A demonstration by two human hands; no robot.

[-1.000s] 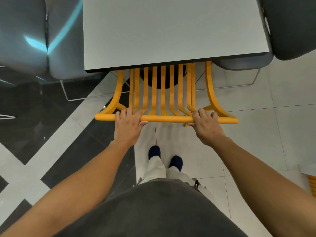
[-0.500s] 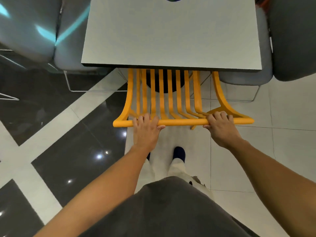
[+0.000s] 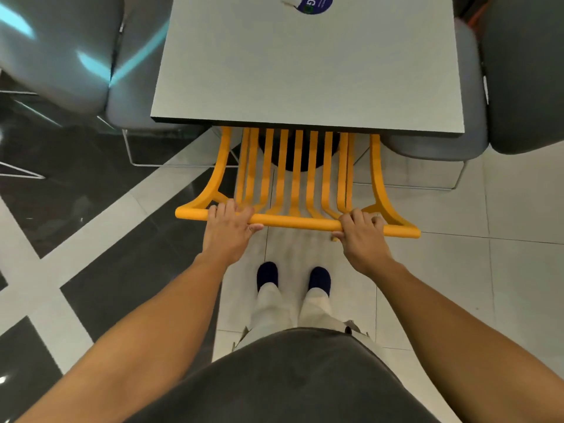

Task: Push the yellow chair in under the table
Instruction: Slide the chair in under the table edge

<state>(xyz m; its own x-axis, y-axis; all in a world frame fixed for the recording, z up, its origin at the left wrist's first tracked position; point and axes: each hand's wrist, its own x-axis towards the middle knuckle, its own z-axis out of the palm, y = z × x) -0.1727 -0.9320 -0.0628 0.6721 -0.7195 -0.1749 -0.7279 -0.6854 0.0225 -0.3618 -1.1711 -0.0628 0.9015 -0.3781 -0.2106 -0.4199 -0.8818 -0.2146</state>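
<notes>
The yellow chair (image 3: pixel 297 178) has a slatted back whose top rail runs across the middle of the view. Its seat is hidden beneath the grey square table (image 3: pixel 308 71), and the slats vanish under the table's near edge. My left hand (image 3: pixel 229 228) is wrapped over the rail left of centre. My right hand (image 3: pixel 361 235) grips the same rail towards its right end. My two dark shoes stand on the tiles just behind the chair.
Grey padded chairs stand at the table's left (image 3: pixel 76 56) and right (image 3: pixel 439 141), with a dark one (image 3: pixel 525 71) at far right. A blue round sticker (image 3: pixel 316 3) lies at the table's far edge. The floor is dark tile on the left, pale on the right.
The view has shifted so that the table and chair appear further right and lower. More of the table top shows, with a blue sticker now at its far edge. Both hands keep their grip on the rail.
</notes>
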